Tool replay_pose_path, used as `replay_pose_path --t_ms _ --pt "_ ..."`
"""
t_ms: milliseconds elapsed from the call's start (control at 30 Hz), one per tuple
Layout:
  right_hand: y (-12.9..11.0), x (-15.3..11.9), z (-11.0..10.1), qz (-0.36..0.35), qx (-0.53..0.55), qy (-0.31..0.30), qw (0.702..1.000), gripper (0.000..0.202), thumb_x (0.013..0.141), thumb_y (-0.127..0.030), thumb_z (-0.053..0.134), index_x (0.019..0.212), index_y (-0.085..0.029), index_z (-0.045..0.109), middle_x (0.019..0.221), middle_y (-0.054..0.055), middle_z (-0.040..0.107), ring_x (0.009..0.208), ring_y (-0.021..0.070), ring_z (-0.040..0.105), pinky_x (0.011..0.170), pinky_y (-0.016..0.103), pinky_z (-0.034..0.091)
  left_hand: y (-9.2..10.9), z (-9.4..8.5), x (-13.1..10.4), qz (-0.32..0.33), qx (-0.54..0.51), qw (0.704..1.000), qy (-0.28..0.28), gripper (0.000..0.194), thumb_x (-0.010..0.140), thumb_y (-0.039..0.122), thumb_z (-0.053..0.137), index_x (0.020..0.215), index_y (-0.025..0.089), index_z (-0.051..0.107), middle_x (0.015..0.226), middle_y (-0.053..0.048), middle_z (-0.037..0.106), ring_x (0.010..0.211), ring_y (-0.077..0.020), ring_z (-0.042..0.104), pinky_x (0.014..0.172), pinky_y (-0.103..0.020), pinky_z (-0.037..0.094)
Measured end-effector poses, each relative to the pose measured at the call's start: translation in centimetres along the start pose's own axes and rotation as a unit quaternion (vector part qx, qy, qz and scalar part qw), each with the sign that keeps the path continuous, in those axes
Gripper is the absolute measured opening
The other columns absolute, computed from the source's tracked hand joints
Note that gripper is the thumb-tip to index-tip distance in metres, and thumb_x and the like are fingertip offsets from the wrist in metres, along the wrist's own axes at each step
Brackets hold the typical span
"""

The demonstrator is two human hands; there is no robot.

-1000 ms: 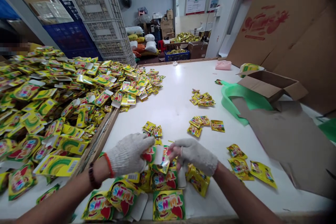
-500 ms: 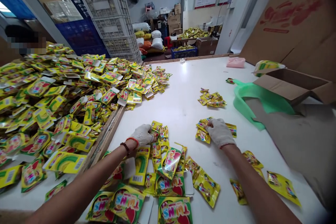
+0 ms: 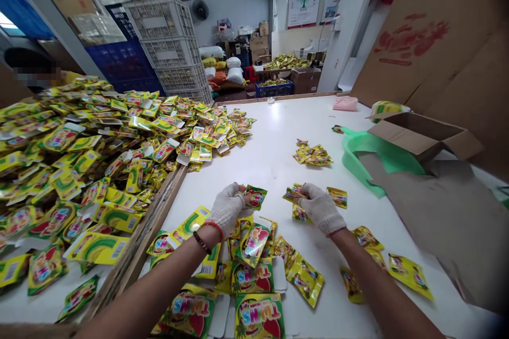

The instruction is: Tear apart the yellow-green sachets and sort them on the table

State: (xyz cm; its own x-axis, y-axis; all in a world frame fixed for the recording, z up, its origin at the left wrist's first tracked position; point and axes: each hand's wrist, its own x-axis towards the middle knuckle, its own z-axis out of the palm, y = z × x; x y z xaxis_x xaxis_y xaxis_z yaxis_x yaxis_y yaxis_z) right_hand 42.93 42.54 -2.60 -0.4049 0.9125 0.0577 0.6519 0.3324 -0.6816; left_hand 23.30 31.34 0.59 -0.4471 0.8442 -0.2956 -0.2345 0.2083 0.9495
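My left hand (image 3: 227, 207), in a white glove, pinches a small green and red packet (image 3: 255, 197) above the near part of the white table. Facing it, my gloved right hand (image 3: 321, 207) holds small yellow packets (image 3: 293, 194) between thumb and fingers. Another yellow packet (image 3: 299, 213) lies just under the right hand, and one more (image 3: 337, 197) is to its right. Below my hands lie larger packs printed TWINS (image 3: 260, 317) and loose yellow packets (image 3: 306, 280). Farther back on the table is a small group of yellow packets (image 3: 314, 155).
A large heap of packs (image 3: 79, 164) fills the left side behind a wooden strip (image 3: 159, 212). At right are a green tray (image 3: 358, 159), an open cardboard box (image 3: 425, 130) and a cardboard sheet (image 3: 421, 217). A person's head shows at far left.
My left hand has risen from the small packets and moved right, now with a green and red packet. My right hand has lifted yellow packets and turned inward. The camera view has tilted up slightly.
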Motion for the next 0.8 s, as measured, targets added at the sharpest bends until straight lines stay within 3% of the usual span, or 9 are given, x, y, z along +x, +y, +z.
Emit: replay_pose_path --t_ms 200,300,400,467,533,600,667,700,800 --pt "-4.1 -3.2 1.5 -0.065 0.210 -0.074 0.973 0.015 0.070 -0.028 0.058 0.079 -0.017 0.053 0.073 0.000 0.060 0.067 0.0132 0.054 0.061 0.023 0.043 0.0 2.2 -2.4 -0.033 -0.065 0.994 -0.087 0.036 0.062 0.031 0.071 0.089 0.015 0.053 0.085 -0.005 0.060 0.068 -0.0140 0.060 0.058 -0.028 0.054" --pt "-5.0 -3.7 1.9 -0.050 0.226 -0.064 0.971 0.020 0.068 -0.030 0.060 0.081 -0.017 0.052 0.072 0.000 0.059 0.068 0.0144 0.054 0.063 0.025 0.044 0.1 2.0 -2.8 -0.002 -0.016 0.994 -0.112 0.035 0.058 0.033 0.073 0.082 0.013 0.056 0.084 -0.005 0.060 0.073 -0.0159 0.060 0.057 -0.026 0.052" --pt "-5.5 -3.8 2.1 -0.022 0.226 -0.033 0.973 0.042 0.068 -0.032 0.061 0.106 -0.017 0.050 0.089 0.004 0.061 0.078 0.0167 0.058 0.067 0.027 0.047 -0.5 1.6 -2.4 0.050 0.070 0.990 -0.108 0.028 0.062 0.031 0.069 0.078 0.012 0.058 0.073 -0.003 0.059 0.067 -0.0137 0.058 0.056 -0.022 0.048" --pt "-5.8 -3.6 2.3 -0.037 0.234 -0.060 0.970 0.045 0.071 -0.032 0.058 0.113 -0.018 0.050 0.100 0.005 0.060 0.086 0.0179 0.058 0.071 0.027 0.048 -0.8 1.3 -1.8 0.098 0.144 0.979 -0.110 0.024 0.067 0.033 0.064 0.076 0.012 0.058 0.069 -0.002 0.058 0.063 -0.0117 0.055 0.055 -0.021 0.045" --pt "-5.9 -3.4 2.7 -0.044 0.253 -0.123 0.959 0.030 0.076 -0.033 0.051 0.103 -0.018 0.055 0.093 0.004 0.062 0.079 0.0175 0.061 0.063 0.026 0.049 -0.4 0.7 -0.7 0.138 0.263 0.948 -0.113 0.025 0.075 0.038 0.056 0.074 0.013 0.057 0.066 -0.001 0.057 0.060 -0.0101 0.053 0.053 -0.019 0.043" --pt "-5.8 -3.2 3.1 -0.017 0.268 -0.163 0.949 0.022 0.080 -0.035 0.047 0.090 -0.019 0.056 0.075 0.001 0.061 0.060 0.0162 0.060 0.049 0.025 0.047 0.8 -0.7 1.1 0.173 0.429 0.883 -0.077 0.027 0.082 0.041 0.046 0.077 0.016 0.056 0.068 0.000 0.057 0.062 -0.0100 0.054 0.055 -0.018 0.043" --pt "-5.2 -2.9 3.4 0.013 0.275 -0.162 0.948 0.022 0.081 -0.038 0.047 0.087 -0.019 0.056 0.068 0.000 0.059 0.050 0.0149 0.056 0.043 0.025 0.044 2.6 -2.9 3.8 0.198 0.560 0.804 0.000 0.020 0.083 0.034 0.045 0.087 0.018 0.057 0.081 -0.002 0.060 0.075 -0.0124 0.056 0.066 -0.021 0.044" --pt "-4.8 -2.8 3.6 0.018 0.275 -0.155 0.949 0.022 0.080 -0.039 0.047 0.088 -0.020 0.056 0.068 0.000 0.060 0.050 0.0149 0.056 0.044 0.025 0.044 3.6 -4.2 5.5 0.201 0.585 0.785 0.035 0.019 0.080 0.026 0.048 0.094 0.018 0.057 0.092 -0.005 0.059 0.084 -0.0150 0.055 0.074 -0.024 0.043" --pt "-3.5 -2.2 3.9 0.000 0.268 -0.114 0.957 0.023 0.078 -0.039 0.052 0.091 -0.021 0.058 0.078 0.004 0.064 0.061 0.0175 0.060 0.050 0.027 0.048 6.0 -8.2 10.5 0.194 0.624 0.748 0.118 0.044 0.067 0.007 0.052 0.111 0.014 0.052 0.120 -0.016 0.046 0.108 -0.0270 0.045 0.091 -0.038 0.036"
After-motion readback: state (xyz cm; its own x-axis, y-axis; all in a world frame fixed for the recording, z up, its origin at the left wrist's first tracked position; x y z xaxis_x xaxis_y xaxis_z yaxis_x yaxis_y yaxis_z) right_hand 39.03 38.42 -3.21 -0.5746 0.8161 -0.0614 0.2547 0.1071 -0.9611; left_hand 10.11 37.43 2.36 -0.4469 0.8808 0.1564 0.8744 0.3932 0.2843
